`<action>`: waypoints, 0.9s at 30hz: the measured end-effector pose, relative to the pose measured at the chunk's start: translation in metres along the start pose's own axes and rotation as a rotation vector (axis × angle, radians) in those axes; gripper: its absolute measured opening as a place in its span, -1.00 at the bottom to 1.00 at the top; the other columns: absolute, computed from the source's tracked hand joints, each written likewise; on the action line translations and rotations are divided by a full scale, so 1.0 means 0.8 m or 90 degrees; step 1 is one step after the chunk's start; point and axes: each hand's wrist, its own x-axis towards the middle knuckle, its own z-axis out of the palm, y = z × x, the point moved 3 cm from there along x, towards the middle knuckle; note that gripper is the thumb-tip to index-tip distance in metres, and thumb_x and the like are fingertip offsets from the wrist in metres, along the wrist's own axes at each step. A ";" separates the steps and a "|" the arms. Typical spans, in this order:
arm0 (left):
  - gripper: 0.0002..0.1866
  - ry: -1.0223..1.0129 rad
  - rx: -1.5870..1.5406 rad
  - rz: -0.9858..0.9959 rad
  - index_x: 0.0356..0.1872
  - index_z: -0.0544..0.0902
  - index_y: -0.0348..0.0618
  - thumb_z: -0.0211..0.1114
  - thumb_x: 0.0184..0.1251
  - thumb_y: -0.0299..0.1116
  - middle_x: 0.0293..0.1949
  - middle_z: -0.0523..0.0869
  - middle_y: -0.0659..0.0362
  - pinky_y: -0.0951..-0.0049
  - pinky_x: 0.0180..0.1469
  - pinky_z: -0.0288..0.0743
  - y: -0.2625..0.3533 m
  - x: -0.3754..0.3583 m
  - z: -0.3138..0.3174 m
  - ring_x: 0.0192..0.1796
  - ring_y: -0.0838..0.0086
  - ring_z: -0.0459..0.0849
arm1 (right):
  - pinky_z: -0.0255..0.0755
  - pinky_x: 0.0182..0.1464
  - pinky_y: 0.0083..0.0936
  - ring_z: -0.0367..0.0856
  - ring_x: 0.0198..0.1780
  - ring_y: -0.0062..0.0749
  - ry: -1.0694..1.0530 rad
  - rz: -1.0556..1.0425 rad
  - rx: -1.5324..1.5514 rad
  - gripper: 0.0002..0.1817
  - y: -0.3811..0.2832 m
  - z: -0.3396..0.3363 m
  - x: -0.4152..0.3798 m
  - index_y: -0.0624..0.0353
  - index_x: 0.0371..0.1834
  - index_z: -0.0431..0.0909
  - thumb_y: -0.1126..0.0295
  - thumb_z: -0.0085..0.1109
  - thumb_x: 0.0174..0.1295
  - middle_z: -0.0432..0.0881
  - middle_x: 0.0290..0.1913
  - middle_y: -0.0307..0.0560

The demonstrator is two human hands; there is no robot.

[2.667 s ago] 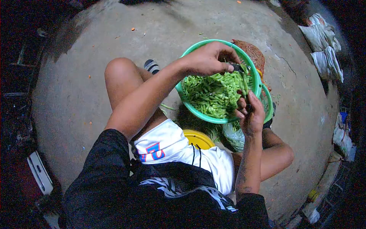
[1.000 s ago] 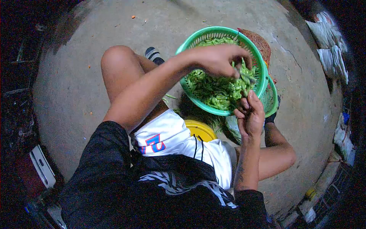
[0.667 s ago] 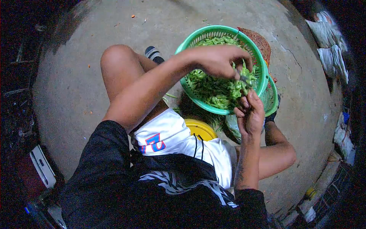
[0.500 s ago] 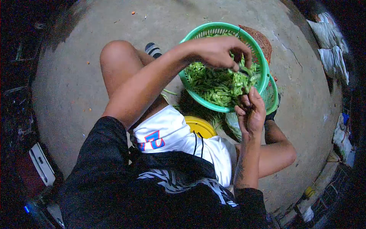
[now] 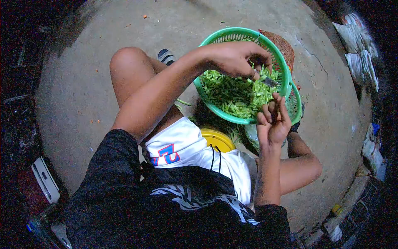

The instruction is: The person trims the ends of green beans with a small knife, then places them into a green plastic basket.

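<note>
My left hand [image 5: 238,61] reaches over a green plastic basket [image 5: 200,93], its fingers closed round a small knife [image 5: 270,82]. The knife's grey blade points down to the right, above the cut vegetables. Pale and dark green sliced vegetable pieces [image 5: 238,108] fill the basket. At the basket's near right rim is my right hand [image 5: 274,124], palm up, with fingers loosely curled and apart; I see nothing in it. The knife's handle is hidden in my left hand.
A second green basket [image 5: 295,108] sits under the first. Behind them stands a reddish-brown mesh sack [image 5: 282,45]. Between my legs are a yellow round lid or container [image 5: 217,139] and a clear plastic bag [image 5: 252,135]. White sacks [image 5: 361,68] lie at the right.
The green vegetable piece at my right fingertips is gone from them, and those fingers have spread. My left hand stays over the basket, with the blade now showing more clearly.
</note>
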 end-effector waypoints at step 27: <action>-0.57 -0.031 0.021 -0.016 0.13 0.64 -0.14 0.45 0.21 -0.42 -0.15 0.67 0.23 0.39 0.00 0.53 0.020 -0.003 0.022 -0.07 0.48 0.59 | -0.09 -0.57 -0.68 0.07 -0.54 -0.70 -0.160 0.176 0.150 -0.86 0.012 -0.001 0.009 0.17 -0.01 0.53 0.37 0.14 0.48 0.32 -0.45 -0.38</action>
